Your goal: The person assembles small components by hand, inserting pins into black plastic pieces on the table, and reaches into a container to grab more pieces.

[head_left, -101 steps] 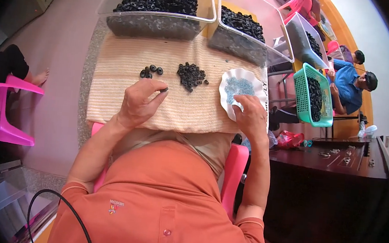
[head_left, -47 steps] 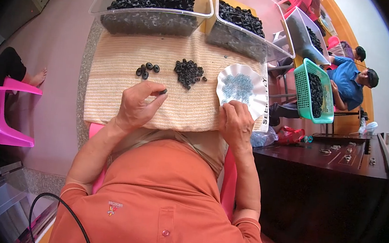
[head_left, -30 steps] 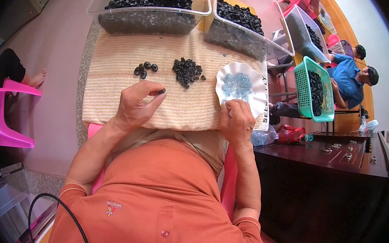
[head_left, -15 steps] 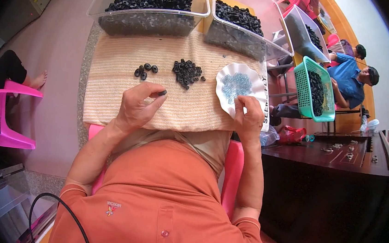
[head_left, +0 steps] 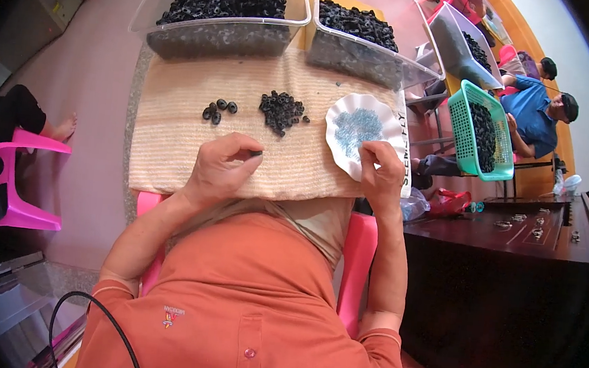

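Pinching a black piece [head_left: 256, 154], the left hand [head_left: 223, 165] hung left of the dish [head_left: 392, 128]; the nearer right hand [head_left: 383, 175] overlapped it, grip unclear.

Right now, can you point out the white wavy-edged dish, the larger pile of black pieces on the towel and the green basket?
White wavy-edged dish [head_left: 394, 127]: head view, bare right rim.
Larger pile of black pieces [head_left: 282, 112]: head view, its middle.
Green basket [head_left: 462, 126]: head view, left perforated wall.

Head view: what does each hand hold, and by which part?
Left hand: a small black piece in a pinch, its gripped part hidden. Right hand: cannot be told.
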The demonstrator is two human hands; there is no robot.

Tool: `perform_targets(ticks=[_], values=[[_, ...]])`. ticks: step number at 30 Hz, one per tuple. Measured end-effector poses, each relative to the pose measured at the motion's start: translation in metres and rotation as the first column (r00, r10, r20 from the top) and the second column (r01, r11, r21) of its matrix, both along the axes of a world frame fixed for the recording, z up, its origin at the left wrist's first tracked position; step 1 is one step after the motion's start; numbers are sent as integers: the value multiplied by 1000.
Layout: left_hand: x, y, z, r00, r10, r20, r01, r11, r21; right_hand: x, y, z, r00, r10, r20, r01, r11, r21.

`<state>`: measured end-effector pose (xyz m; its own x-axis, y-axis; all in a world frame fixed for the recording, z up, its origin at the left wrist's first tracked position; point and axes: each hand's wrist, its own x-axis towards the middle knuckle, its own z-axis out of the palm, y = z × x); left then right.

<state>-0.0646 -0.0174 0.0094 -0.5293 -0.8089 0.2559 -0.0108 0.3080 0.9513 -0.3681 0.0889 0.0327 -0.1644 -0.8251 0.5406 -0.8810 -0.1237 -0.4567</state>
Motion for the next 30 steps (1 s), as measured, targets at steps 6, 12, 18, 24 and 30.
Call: perform_targets(ticks=[6, 12, 18, 24, 30], values=[[-14, 7, 1, 997, -73, -7, 73, 990, 118, 2, 4, 1, 950, -11, 311, 16, 1000, -12], [-41, 13, 8, 987, -156, -33, 159, 953, 256, 9, 11, 2, 885, 52, 462, -56, 998, -6], [-80, 15, 16, 961, -255, -111, 277, 905, 324, 27, 16, 10, 757, 175, 630, -191, 981, -43], [-98, 12, 18, 920, -251, -301, 356, 857, 374, 41, 17, 15, 719, 223, 658, -245, 968, -60], [-87, 13, 21, 945, -176, -276, 278, 878, 390, 51, 11, 15, 722, 159, 673, -248, 968, 37]])
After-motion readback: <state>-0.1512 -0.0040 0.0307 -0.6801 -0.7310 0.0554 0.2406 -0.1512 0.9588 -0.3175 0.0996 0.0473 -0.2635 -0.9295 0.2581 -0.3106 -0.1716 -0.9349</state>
